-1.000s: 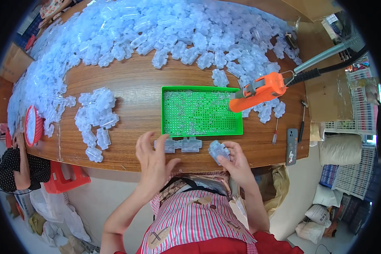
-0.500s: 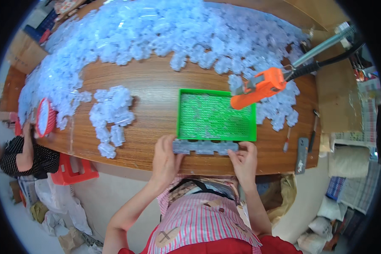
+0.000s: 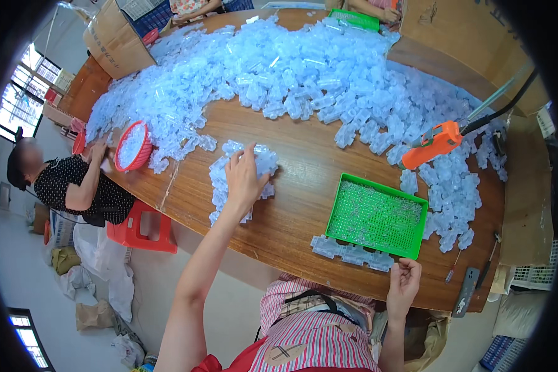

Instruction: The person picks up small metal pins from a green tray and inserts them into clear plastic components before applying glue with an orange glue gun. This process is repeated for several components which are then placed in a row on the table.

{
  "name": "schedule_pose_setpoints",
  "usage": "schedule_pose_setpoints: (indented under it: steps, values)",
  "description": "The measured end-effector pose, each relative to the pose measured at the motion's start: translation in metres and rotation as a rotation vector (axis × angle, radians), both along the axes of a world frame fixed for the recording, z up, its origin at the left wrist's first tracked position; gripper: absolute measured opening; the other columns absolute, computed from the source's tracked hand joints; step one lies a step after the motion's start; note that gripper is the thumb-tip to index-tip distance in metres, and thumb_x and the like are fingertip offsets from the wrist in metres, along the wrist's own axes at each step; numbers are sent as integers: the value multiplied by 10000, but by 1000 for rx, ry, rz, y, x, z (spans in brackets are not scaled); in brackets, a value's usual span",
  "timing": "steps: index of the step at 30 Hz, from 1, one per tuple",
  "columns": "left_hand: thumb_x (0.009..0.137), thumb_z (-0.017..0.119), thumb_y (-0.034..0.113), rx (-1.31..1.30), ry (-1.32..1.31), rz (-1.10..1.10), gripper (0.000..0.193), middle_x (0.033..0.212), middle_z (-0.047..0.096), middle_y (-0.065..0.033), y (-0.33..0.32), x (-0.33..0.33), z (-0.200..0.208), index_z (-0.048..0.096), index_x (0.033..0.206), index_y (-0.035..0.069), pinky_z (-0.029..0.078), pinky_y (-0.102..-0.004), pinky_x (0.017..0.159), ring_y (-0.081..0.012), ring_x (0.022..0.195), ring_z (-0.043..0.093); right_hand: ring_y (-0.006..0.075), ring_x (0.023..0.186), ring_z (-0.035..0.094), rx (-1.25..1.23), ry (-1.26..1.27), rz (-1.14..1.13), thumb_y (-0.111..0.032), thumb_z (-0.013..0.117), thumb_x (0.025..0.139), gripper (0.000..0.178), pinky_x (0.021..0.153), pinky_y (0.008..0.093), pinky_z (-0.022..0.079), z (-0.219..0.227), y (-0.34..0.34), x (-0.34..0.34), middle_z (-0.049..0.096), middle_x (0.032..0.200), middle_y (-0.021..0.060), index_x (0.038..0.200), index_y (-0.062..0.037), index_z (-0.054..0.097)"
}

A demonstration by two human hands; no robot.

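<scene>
My left hand (image 3: 244,178) reaches over a small pile of clear plastic pieces (image 3: 222,189), its fingers apart and touching the top ones. Along the near side of a green perforated tray (image 3: 378,215) lies a row of similar clear pieces (image 3: 351,253) set end to end. Beside the right end of that row rests my right hand (image 3: 405,282), fingers curled together; whether something small is in them is hidden. Many tiny greyish bits are scattered in the tray. An orange power screwdriver (image 3: 433,146) hangs above the pieces to the tray's right.
A large heap of clear pieces (image 3: 260,68) curves across the far table. A red basket (image 3: 133,147) stands at left, near a seated co-worker (image 3: 74,183) and a red stool (image 3: 144,229). At right lie a dark grey bar (image 3: 465,291), a thin screwdriver (image 3: 453,266) and cardboard (image 3: 527,198).
My left hand has left the row of pieces and moved left onto the small pile. My right hand stays by the row's right end, fingers more curled. The view has shifted and tilted.
</scene>
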State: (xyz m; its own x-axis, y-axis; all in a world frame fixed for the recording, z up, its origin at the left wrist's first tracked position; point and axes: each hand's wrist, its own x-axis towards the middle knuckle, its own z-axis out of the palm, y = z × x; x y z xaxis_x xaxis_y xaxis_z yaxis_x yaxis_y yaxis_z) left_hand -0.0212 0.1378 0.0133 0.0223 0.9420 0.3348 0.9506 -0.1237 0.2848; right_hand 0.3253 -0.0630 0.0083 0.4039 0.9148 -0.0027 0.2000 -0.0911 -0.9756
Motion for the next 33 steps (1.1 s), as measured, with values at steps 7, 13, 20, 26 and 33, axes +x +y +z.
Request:
schedule_pose_setpoints:
  steps: [7,13,20,26,33]
  values:
    - [707,760,106,-88,-327,-307,712,1106,597,-144,-49,66,21,398,1318,61,467,-398,835,-315,996,578,53,804,519,-106,68,27,-34,555,912,124,696,203,437,30,4,-33,544,919,11,1033,-16,535]
    - [667,804,131,-57,-405,-878,719,1069,603,-145,-121,145,23,452,1286,32,495,-389,789,-314,947,599,121,977,561,52,456,121,-77,617,886,443,776,247,483,0,15,-71,554,1155,101,1265,-21,395]
    - [740,752,157,-48,-180,-461,565,1227,504,-185,-91,113,22,496,1230,42,350,-450,982,-352,1174,448,135,740,617,-165,389,-193,-141,664,866,429,540,239,529,2,-13,35,567,1012,119,1129,-2,354]
    - [644,779,149,-155,260,38,764,1305,428,-166,-39,1,-12,423,1318,196,290,-509,1002,-365,1207,397,178,875,572,-355,-252,97,-123,718,790,411,768,304,482,-15,-24,81,568,1035,85,1156,-58,541]
    - [675,772,114,-53,98,-132,574,1115,577,-133,-32,-12,-3,518,1189,80,422,-427,863,-344,1028,530,112,835,554,-365,-122,33,-8,730,752,495,714,224,468,-35,-21,81,481,1030,58,1181,-5,483]
